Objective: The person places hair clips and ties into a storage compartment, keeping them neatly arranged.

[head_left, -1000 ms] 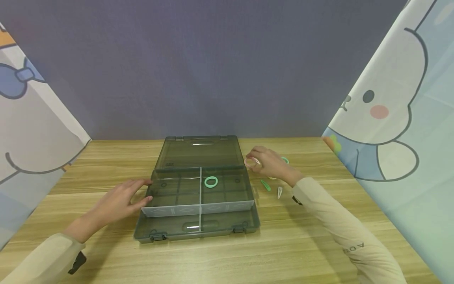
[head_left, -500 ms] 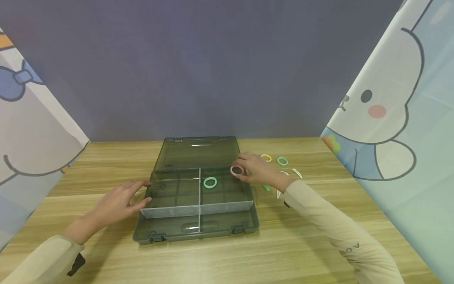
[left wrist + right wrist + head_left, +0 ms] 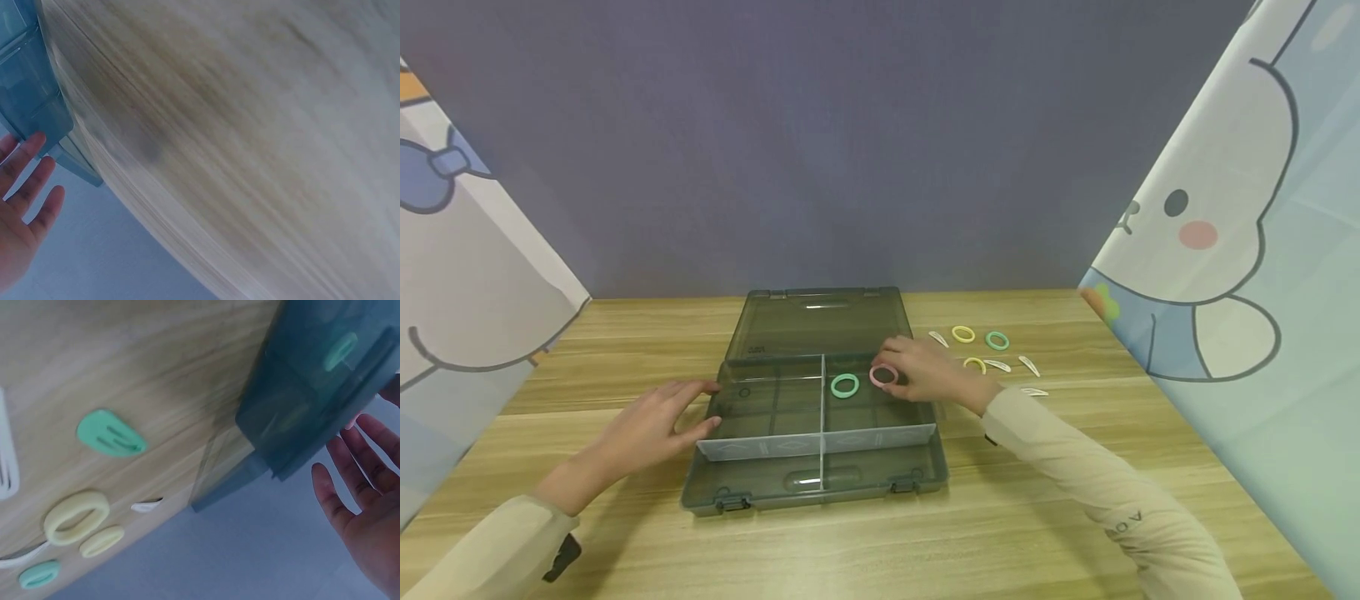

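A translucent grey divider box [image 3: 760,417] lies with its lid folded back. My left hand [image 3: 651,429] is at its left wall, fingers extended, thumb and fingertips right at the rim. Over the back right compartment, my right hand [image 3: 928,371] pinches a pink hair tie [image 3: 872,377] between thumb and fingers. A mint green hair tie [image 3: 845,397] lies in that same compartment, close to the middle divider. In the right wrist view, the right hand's fingers [image 3: 337,509] reach over the box wall, and only a sliver of pink shows beside them.
Right of the box, yellow hair ties [image 3: 963,339], a green hair tie [image 3: 997,346] and several white snap clips [image 3: 1029,366] lie on the wooden table [image 3: 820,550]. A green snap clip [image 3: 103,440] shows in the right wrist view. The open lid [image 3: 820,325] extends behind.
My right hand has carried the pink hair tie left and nearer, from beside the lid to over the back right compartment, uncovering table items. The left hand stays in place.
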A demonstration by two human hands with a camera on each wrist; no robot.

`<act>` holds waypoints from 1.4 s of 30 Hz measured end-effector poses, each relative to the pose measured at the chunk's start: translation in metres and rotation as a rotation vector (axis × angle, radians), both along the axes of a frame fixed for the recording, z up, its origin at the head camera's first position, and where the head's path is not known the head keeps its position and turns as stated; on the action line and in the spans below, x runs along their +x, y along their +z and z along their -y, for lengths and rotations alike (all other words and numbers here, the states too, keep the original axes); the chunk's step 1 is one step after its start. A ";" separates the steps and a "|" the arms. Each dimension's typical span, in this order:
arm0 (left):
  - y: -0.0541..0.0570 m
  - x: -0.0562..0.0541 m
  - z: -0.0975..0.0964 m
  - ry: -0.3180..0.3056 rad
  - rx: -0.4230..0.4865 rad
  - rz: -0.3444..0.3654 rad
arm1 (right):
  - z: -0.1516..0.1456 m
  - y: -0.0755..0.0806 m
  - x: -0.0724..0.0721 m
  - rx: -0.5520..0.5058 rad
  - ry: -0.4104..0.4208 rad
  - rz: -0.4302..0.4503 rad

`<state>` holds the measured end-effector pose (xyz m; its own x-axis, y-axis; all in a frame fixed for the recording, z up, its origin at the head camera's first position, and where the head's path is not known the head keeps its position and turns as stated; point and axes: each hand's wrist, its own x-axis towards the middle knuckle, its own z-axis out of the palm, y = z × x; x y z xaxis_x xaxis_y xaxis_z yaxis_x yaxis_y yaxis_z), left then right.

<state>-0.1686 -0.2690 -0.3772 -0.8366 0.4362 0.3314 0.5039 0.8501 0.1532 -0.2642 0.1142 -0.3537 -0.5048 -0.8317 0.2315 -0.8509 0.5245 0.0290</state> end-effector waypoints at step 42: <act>0.000 -0.001 0.000 0.015 -0.031 0.010 | 0.016 -0.027 -0.004 0.059 -0.051 0.048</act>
